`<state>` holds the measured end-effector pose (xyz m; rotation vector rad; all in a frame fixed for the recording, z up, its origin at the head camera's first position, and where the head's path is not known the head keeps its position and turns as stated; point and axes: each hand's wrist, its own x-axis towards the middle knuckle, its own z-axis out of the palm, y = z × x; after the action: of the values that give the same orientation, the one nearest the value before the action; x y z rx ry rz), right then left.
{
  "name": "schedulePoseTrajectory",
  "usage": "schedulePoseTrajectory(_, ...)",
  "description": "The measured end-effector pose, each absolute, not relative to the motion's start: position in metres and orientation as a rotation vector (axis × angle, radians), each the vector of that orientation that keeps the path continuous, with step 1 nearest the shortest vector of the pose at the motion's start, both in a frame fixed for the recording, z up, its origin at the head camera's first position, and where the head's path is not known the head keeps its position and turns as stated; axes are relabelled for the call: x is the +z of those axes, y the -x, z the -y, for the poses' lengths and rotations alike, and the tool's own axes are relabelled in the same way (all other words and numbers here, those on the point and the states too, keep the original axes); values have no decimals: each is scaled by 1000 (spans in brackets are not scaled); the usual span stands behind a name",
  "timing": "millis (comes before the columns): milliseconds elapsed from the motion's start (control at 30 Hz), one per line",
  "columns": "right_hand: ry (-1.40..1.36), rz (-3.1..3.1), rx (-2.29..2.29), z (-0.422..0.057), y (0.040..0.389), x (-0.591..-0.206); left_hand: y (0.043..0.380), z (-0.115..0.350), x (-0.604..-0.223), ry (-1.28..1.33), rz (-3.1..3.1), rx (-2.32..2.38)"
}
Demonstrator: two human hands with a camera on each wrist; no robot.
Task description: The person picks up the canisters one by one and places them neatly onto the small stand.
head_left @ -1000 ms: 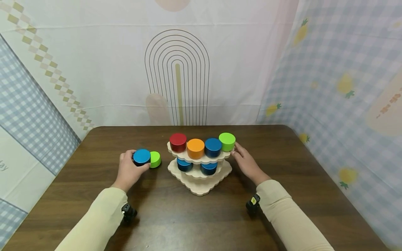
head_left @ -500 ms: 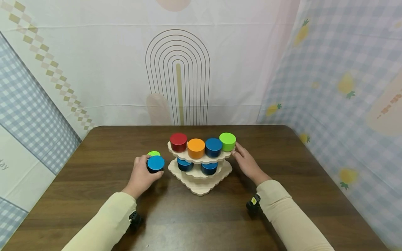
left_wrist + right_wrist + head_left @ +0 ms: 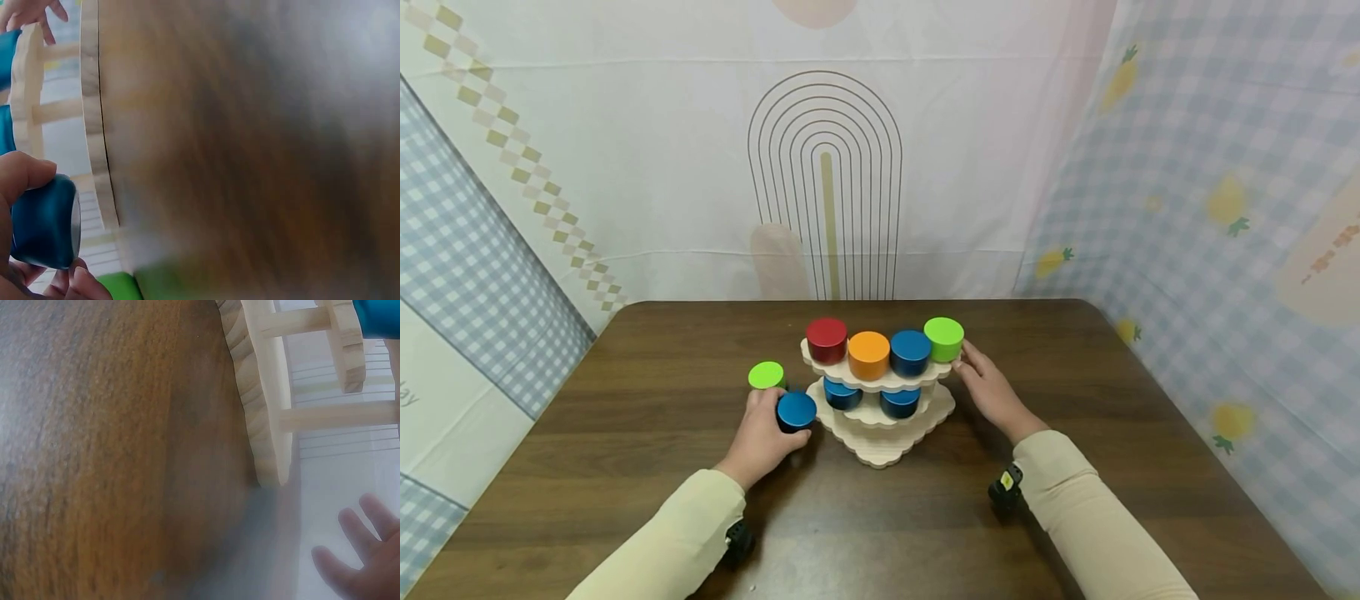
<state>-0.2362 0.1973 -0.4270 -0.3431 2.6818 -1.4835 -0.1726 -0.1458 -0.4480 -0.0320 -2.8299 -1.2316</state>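
My left hand (image 3: 762, 440) grips a small round blue tin (image 3: 797, 408) just off the left side of a tiered wooden stand (image 3: 880, 450). In the left wrist view the thumb lies over the side of this tin (image 3: 47, 219), with fingertips beneath it. The stand has scalloped edges. Red (image 3: 827, 341), orange (image 3: 868, 356), blue (image 3: 911, 353) and green (image 3: 943, 339) tins line its top tier; two blue tins sit on the tier below. At the top tier's right edge is my right hand (image 3: 992, 398), fingers extended; whether they touch it is unclear.
A lone green tin (image 3: 767, 374) rests on the dark wooden table (image 3: 880, 533), behind my left hand. Beyond the table's far edge hangs a patterned cloth (image 3: 962, 167). Small black cameras (image 3: 1005, 487) are strapped at both wrists.
My left hand has carried the blue tin rightward and toward me, from beside the green tin to the stand's left side. The right hand has stayed at the stand.
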Motion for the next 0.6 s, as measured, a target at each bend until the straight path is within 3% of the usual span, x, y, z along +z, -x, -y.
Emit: schedulePoseTrajectory(600,348,-2675,-1492,-198,238,-429,184,129,-455,35,2898,-1253)
